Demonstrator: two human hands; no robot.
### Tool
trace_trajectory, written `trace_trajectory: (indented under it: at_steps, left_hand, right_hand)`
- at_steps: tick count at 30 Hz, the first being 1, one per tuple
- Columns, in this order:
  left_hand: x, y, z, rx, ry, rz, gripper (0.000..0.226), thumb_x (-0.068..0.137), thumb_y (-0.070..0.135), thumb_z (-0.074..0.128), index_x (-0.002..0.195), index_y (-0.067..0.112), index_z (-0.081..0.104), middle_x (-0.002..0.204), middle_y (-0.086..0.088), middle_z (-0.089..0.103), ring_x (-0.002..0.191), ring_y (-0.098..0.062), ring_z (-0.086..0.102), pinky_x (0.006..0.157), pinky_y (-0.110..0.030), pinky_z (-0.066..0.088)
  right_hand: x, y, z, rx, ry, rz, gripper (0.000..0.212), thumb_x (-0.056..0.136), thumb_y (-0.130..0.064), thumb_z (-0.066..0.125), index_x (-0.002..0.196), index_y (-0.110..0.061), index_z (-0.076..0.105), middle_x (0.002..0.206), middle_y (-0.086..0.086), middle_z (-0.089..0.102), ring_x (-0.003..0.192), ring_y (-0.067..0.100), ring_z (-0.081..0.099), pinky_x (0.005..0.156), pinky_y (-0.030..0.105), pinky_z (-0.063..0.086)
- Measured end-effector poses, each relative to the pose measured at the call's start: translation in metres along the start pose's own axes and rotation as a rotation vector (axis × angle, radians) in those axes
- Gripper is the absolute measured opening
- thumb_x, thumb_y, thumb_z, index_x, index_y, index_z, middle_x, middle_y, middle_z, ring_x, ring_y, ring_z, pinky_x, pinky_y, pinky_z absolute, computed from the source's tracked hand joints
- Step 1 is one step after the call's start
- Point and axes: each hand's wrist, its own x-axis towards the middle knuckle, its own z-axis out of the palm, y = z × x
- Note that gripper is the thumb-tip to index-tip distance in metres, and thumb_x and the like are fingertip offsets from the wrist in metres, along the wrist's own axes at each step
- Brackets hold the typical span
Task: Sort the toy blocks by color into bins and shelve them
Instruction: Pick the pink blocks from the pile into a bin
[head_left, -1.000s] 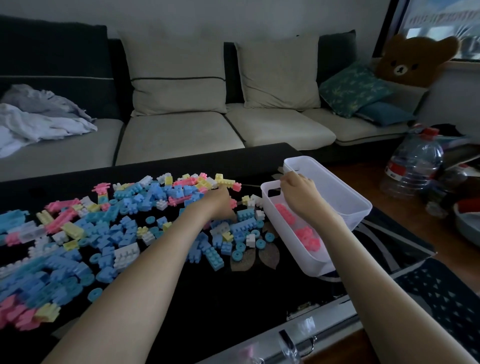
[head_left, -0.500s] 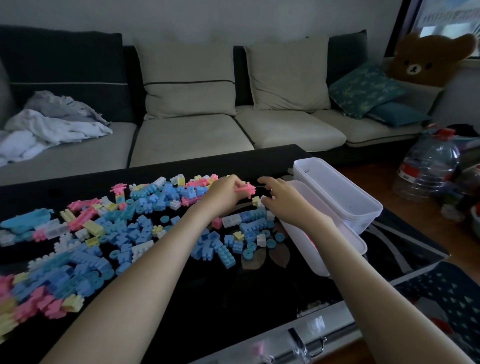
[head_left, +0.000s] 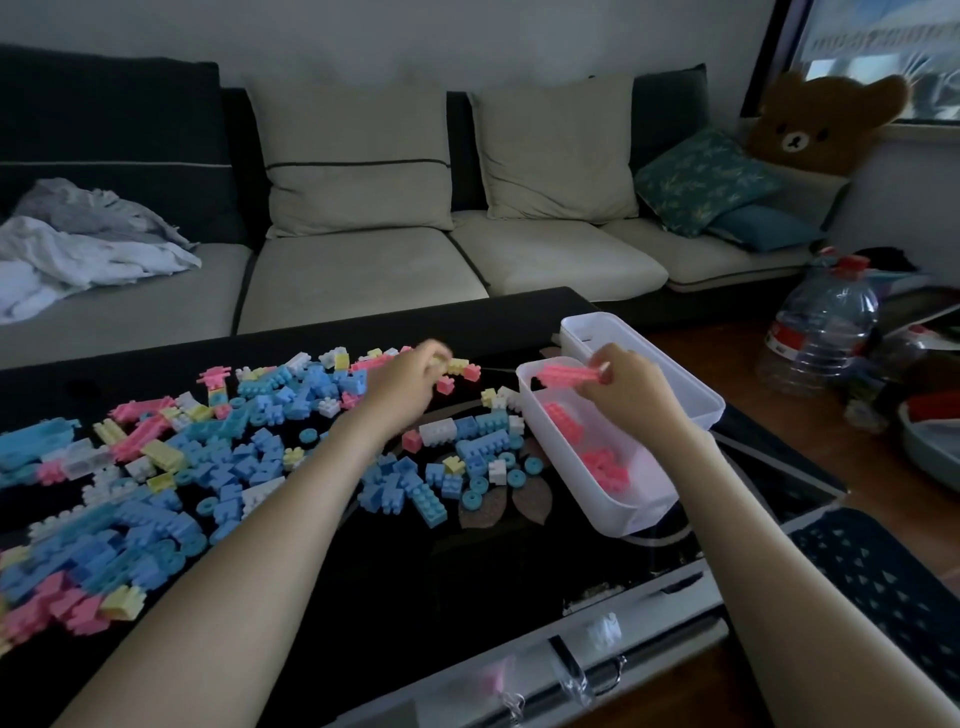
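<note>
Right hand (head_left: 628, 389) is above the far end of the near white plastic bin (head_left: 613, 525), which sits at the right edge of the black glass coffee table (head_left: 441, 582). Thumb and fingertips pinch one end of a long pink plastic toy block (head_left: 566, 375), held roughly level over the bin's opening and not yet let go.

Half a second ago this block was in the left hand, mid-table, with the right hand reaching for it. It has since passed across, so this reads as a handoff: left picks, right drops.

Left hand (head_left: 410, 376) has gone back to the far edge of the loose pile of blue, pink, yellow and white toy blocks (head_left: 234, 447), close to a small yellow block (head_left: 458, 365). Its fingers are motion-blurred, so I cannot tell whether they are spread or pinching anything.

The near bin holds only pink blocks (head_left: 602, 465), scattered along its floor. The second white plastic bin (head_left: 691, 400) touches it on the far side; no blocks show inside.

Judgement: pink sorting is under way but early. Plenty of pink remains in the pile, mostly toward the left edge. Blue, yellow and white are unsorted, and shelving is still well ahead.
</note>
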Motion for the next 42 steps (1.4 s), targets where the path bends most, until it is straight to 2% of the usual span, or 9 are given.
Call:
trace_trajectory:
  at_steps: [2, 4, 7, 14, 21, 26, 31, 35, 42]
  left_hand:
    - [-0.004, -0.021, -0.002, 0.340, -0.162, -0.114, 0.035, 0.099, 0.008, 0.036, 0.124, 0.025, 0.052, 0.124, 0.003, 0.054, 0.107, -0.018, 0.049, 0.086, -0.030, 0.039]
    - [-0.010, -0.032, 0.002, 0.544, -0.352, -0.207, 0.047, 0.092, 0.000, 0.035, 0.128, 0.028, 0.048, 0.132, -0.005, 0.049, 0.127, -0.027, 0.036, 0.105, -0.045, 0.024]
    - [-0.015, -0.035, 0.007, 0.637, -0.438, -0.188, 0.058, 0.091, 0.000, 0.034, 0.138, 0.033, 0.038, 0.136, -0.008, 0.043, 0.135, -0.033, 0.022, 0.107, -0.050, 0.014]
    - [-0.017, -0.037, 0.005, 0.531, -0.328, -0.161, 0.013, 0.099, 0.029, 0.044, 0.102, 0.033, 0.056, 0.113, 0.002, 0.059, 0.123, -0.025, 0.039, 0.102, -0.043, 0.019]
    - [-0.013, 0.005, 0.003, 0.218, 0.261, -0.002, 0.017, 0.098, 0.028, 0.040, 0.093, 0.029, 0.056, 0.073, 0.008, 0.060, 0.081, -0.015, 0.054, 0.088, -0.035, 0.022]
    - [-0.009, 0.082, 0.034, 0.088, 0.111, 0.241, 0.016, 0.098, 0.036, 0.044, 0.107, 0.032, 0.057, 0.088, 0.015, 0.059, 0.091, -0.010, 0.049, 0.093, -0.035, 0.021]
    - [-0.006, 0.105, 0.055, 0.131, -0.218, 0.245, 0.029, 0.098, 0.036, 0.038, 0.123, 0.030, 0.052, 0.111, 0.012, 0.061, 0.114, -0.008, 0.049, 0.104, -0.033, 0.012]
    - [-0.005, 0.069, 0.033, 0.139, -0.126, 0.197, 0.031, 0.102, 0.033, 0.030, 0.125, 0.033, 0.050, 0.117, 0.011, 0.059, 0.112, -0.011, 0.049, 0.106, -0.038, 0.018]
    - [-0.004, -0.038, -0.020, 0.307, 0.071, -0.115, 0.028, 0.092, 0.005, 0.041, 0.113, 0.021, 0.051, 0.123, 0.001, 0.053, 0.119, -0.020, 0.047, 0.098, -0.037, 0.024]
  right_hand:
    - [-0.001, 0.005, 0.002, -0.118, -0.049, 0.046, 0.035, 0.090, -0.031, 0.058, 0.120, -0.012, 0.055, 0.112, 0.006, 0.062, 0.101, 0.022, 0.056, 0.083, 0.034, 0.046]
    - [-0.001, -0.002, 0.006, -0.181, -0.046, 0.028, 0.037, 0.092, -0.032, 0.052, 0.125, -0.015, 0.053, 0.117, 0.005, 0.060, 0.109, 0.024, 0.053, 0.092, 0.038, 0.044]
    - [0.000, -0.017, 0.011, -0.149, -0.030, -0.026, 0.030, 0.093, -0.016, 0.045, 0.120, -0.014, 0.056, 0.112, 0.008, 0.061, 0.104, 0.024, 0.053, 0.090, 0.037, 0.045]
    - [-0.004, -0.032, 0.019, -0.087, -0.036, -0.097, 0.027, 0.092, -0.010, 0.040, 0.108, -0.006, 0.062, 0.098, 0.009, 0.065, 0.082, 0.021, 0.060, 0.070, 0.031, 0.050]
    - [-0.011, -0.033, 0.016, 0.023, -0.035, -0.117, 0.034, 0.094, -0.009, 0.042, 0.124, -0.013, 0.057, 0.119, 0.006, 0.061, 0.099, 0.016, 0.055, 0.078, 0.022, 0.040]
    - [-0.013, -0.013, -0.005, 0.046, 0.009, -0.018, 0.034, 0.094, -0.006, 0.039, 0.124, -0.010, 0.056, 0.127, 0.009, 0.056, 0.110, 0.021, 0.053, 0.083, 0.023, 0.038]
    - [-0.011, -0.006, -0.017, 0.094, 0.020, 0.045, 0.043, 0.094, -0.014, 0.046, 0.137, -0.011, 0.040, 0.125, 0.010, 0.056, 0.094, 0.016, 0.052, 0.074, 0.026, 0.040]
    - [0.000, -0.019, -0.012, 0.074, 0.003, -0.034, 0.044, 0.095, -0.014, 0.047, 0.138, -0.012, 0.040, 0.125, 0.007, 0.056, 0.095, 0.015, 0.053, 0.067, 0.020, 0.038]
    - [0.038, -0.086, 0.040, -0.012, -0.215, -0.227, 0.070, 0.090, -0.021, 0.053, 0.150, -0.020, 0.016, 0.143, 0.012, 0.038, 0.134, 0.033, 0.031, 0.107, 0.044, 0.032]
